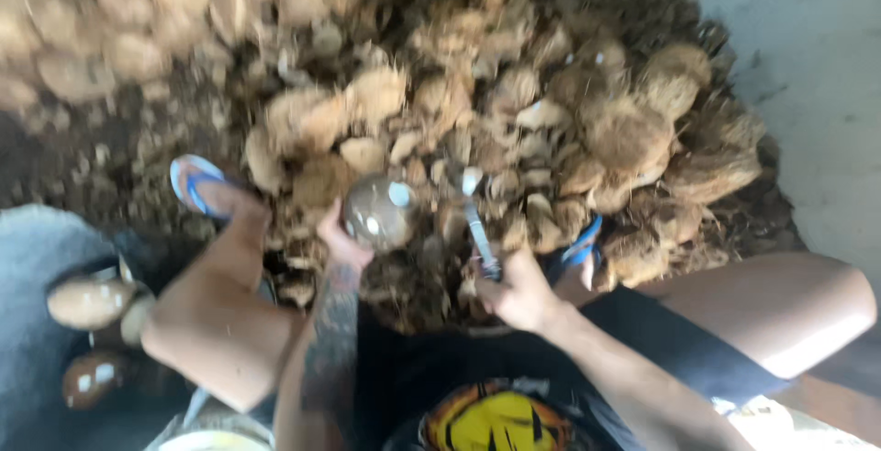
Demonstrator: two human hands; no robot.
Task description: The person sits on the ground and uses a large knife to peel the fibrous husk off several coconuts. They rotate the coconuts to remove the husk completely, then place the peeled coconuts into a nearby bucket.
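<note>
One peeled coconut [378, 212] sits cupped in the left hand [341, 242], fingers curled beneath it. Right hand [519, 293] grips a knife [479, 229] closed-fisted, blade just beside the coconut, above the husk pile [514, 111].

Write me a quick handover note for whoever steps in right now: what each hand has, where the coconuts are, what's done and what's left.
Left hand: grips a round brown coconut, mostly peeled, pale patches showing.
Right hand: holds a metal tool, tip pointing up beside the coconut; the picture is too blurred to tell contact.
Big heap of husks and unpeeled coconuts lies ahead, between the blue sandals.
Done: peeled coconuts sit at the far left.
Left: finishing the held one, and the coconuts in the heap.
</note>
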